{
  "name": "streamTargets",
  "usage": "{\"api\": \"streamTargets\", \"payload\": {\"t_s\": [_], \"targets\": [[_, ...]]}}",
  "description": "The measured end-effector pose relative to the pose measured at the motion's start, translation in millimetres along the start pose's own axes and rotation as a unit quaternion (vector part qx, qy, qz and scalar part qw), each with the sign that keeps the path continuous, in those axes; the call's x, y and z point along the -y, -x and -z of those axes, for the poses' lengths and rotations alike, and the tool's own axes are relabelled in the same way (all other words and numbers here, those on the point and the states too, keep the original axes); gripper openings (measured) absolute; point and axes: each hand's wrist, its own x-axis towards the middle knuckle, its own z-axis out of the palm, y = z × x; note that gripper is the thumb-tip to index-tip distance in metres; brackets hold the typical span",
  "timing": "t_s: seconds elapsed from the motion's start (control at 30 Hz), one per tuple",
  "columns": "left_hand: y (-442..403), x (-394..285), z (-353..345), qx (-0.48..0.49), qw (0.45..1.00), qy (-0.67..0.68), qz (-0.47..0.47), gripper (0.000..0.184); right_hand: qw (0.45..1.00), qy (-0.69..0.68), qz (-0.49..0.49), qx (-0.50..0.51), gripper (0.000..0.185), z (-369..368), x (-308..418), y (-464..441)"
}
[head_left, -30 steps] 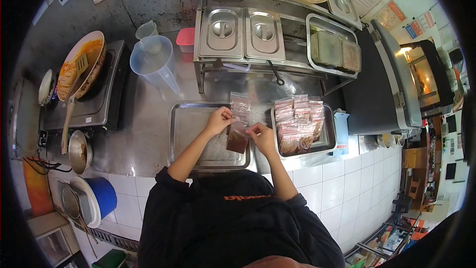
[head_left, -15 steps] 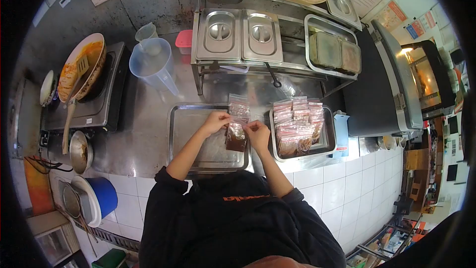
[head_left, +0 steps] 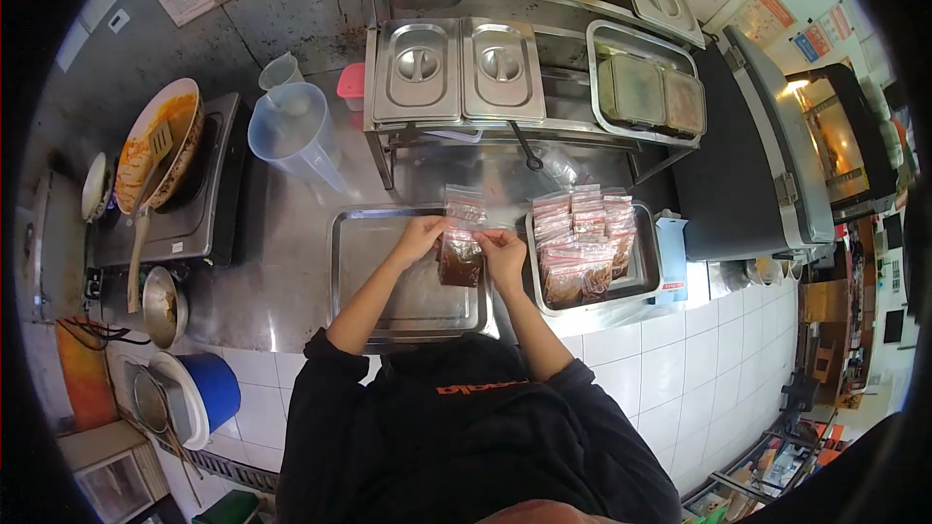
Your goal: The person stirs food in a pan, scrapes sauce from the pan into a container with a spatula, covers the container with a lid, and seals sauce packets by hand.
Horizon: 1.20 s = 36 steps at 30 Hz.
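Between my two hands hangs a small clear zip bag [head_left: 460, 264] with dark brown contents, its top edge pinched from both sides. My left hand [head_left: 423, 236] grips the left end of the strip, and my right hand [head_left: 502, 254] has the right end. Another zip bag [head_left: 465, 202] lies just behind it, at the back rim of a shallow metal tray [head_left: 383, 281] under my hands. To the right, a second metal tray [head_left: 638, 277] holds several filled zip bags [head_left: 582, 243] in overlapping rows.
A steel rack with lidded pans [head_left: 417, 68] stands behind the trays. At left are a blue-tinted pitcher [head_left: 291, 131] and a sauce-stained pan [head_left: 136, 150] with a slotted spatula [head_left: 160, 143] on a stove. A black box-shaped appliance [head_left: 733, 155] sits at right.
The view has shifted slightly. Both hands remain at the top edge of the same bag, with only small finger movement.
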Motion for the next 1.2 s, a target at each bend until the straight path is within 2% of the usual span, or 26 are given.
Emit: {"api": "streamTargets", "payload": {"t_s": [0.07, 0.1, 0.17, 0.23, 0.27, 0.33, 0.37, 0.4, 0.43, 0.47, 0.5, 0.53, 0.6, 0.67, 0.73, 0.77, 0.8, 0.87, 0.9, 0.93, 1.0, 1.07, 1.13, 1.2], "targets": [[6.3, 0.6, -4.7, 0.001, 0.996, 0.017, -0.084, 0.020, 1.000, 0.004, 0.002, -0.008, 0.015, -2.0, -3.9, 0.4], [8.2, 3.4, -4.6, 0.002, 0.996, 0.016, -0.083, 0.020, 1.000, -0.009, -0.001, -0.005, 0.017, -3.0, -3.9, 0.9], [11.6, 8.7, -4.1, 0.005, 0.989, -0.110, -0.103, 0.018, 1.000, -0.022, -0.004, -0.005, 0.019, -0.9, -3.7, 3.0], [25.8, -12.7, -7.2, 0.010, 0.989, -0.104, -0.107, 0.016, 0.998, 0.039, 0.027, 0.041, 0.030, 9.0, 23.5, 12.4], [33.0, -26.3, -10.8, 0.013, 0.989, -0.099, -0.111, 0.015, 0.996, 0.017, 0.030, 0.078, 0.041, 19.7, 31.0, 14.4], [42.1, -47.5, -23.7, 0.023, 0.983, -0.096, -0.152, 0.013, 0.987, -0.008, 0.038, 0.153, 0.040, 43.6, 52.8, 21.0], [47.5, -66.8, -33.3, 0.002, 0.974, -0.128, -0.185, 0.013, 0.972, 0.077, 0.127, 0.183, 0.034, 59.9, 49.3, 20.0], [50.2, -84.6, -44.5, -0.019, 0.963, -0.158, -0.218, 0.013, 0.974, 0.085, 0.125, 0.168, 0.034, 76.5, 54.2, 22.6], [49.6, -99.9, -57.6, -0.004, 0.963, -0.150, -0.223, 0.013, 0.968, 0.136, 0.164, 0.136, 0.030, 91.3, 67.1, 27.5], [47.6, -115.2, -72.3, -0.009, 0.945, -0.180, -0.274, 0.011, 0.956, 0.185, 0.202, 0.107, 0.026, 104.3, 80.8, 31.4], [44.6, -127.9, -87.5, -0.018, 0.923, -0.209, -0.324, 0.010, 0.964, 0.156, 0.205, 0.061, 0.017, 115.7, 101.4, 35.0], [40.3, -140.2, -105.3, -0.010, 0.923, -0.204, -0.327, 0.010, 0.964, 0.161, 0.204, 0.053, 0.017, 132.5, 113.0, 33.0], [28.2, -162.5, -147.2, -0.005, 0.890, -0.202, -0.408, 0.012, 0.933, 0.204, 0.296, -0.002, 0.013, 176.0, 131.2, 23.2], [13.3, -168.2, -191.3, 0.031, 0.897, -0.217, -0.385, 0.016, 0.939, 0.233, 0.248, -0.040, 0.010, 217.7, 141.3, 17.4], [3.1, -168.6, -232.7, 0.059, 0.907, -0.259, -0.327, 0.020, 0.964, 0.224, 0.146, -0.019, 0.006, 259.2, 142.1, 9.8], [-0.9, -168.3, -251.3, 0.075, 0.923, -0.249, -0.283, 0.022, 0.969, 0.213, 0.122, -0.009, 0.010, 275.8, 141.9, 4.7], [-7.7, -164.9, -266.3, 0.074, 0.923, -0.248, -0.284, 0.022, 0.969, 0.214, 0.124, -0.008, 0.010, 287.7, 141.1, -1.4], [-28.4, -152.0, -291.4, 0.091, 0.922, -0.296, -0.231, 0.021, 0.971, 0.232, 0.051, 0.017, 0.013, 308.0, 132.2, -16.2], [-43.2, -140.5, -300.2, 0.106, 0.917, -0.321, -0.212, 0.023, 0.973, 0.228, 0.022, 0.038, 0.015, 320.1, 105.8, -32.2], [-55.7, -130.5, -306.7, 0.106, 0.917, -0.323, -0.211, 0.023, 0.973, 0.226, 0.022, 0.039, 0.015, 328.1, 74.0, -49.3], [-74.8, -111.7, -318.2, 0.103, 0.867, -0.456, -0.172, 0.026, 0.942, 0.313, 0.081, 0.090, 0.017, 333.0, 26.9, -74.0], [-83.8, -102.0, -328.4, 0.069, 0.868, -0.460, -0.176, 0.027, 0.945, 0.317, 0.054, 0.064, 0.018, 322.7, 30.0, -75.6], [-87.9, -97.7, -331.8, 0.024, 0.854, -0.468, -0.224, 0.025, 0.947, 0.318, 0.024, 0.041, 0.020, 321.5, 30.7, -72.4], [-96.1, -94.1, -328.2, 0.053, 0.834, -0.505, -0.217, 0.022, 0.892, 0.405, 0.176, -0.100, 0.026, 323.8, 32.8, -60.0]]}}
